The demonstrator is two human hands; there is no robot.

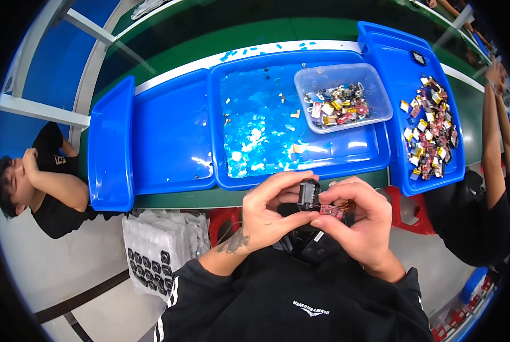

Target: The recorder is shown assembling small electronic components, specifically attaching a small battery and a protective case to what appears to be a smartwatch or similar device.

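Observation:
Just past the table's near edge, my left hand (275, 205) grips a small black plastic housing (308, 194) between thumb and fingers. My right hand (357, 219) pinches a small red circuit board (331, 211) by thumb and forefinger, with thin wires beside it. The board sits close against the lower right of the housing; whether they are joined I cannot tell. Beyond my hands lies a wide blue tray (255, 181) with many small shiny blue pieces and a few tan scraps. A clear plastic bin (346, 126) of boards and small battery cells stands in it.
To the right, another blue tray (386, 57) holds a heap of red boards and cells. More blue trays (169, 131) stand on the left. Stacked white packing trays (166, 239) with black parts are below. People sit at the left (55, 182) and right (471, 205).

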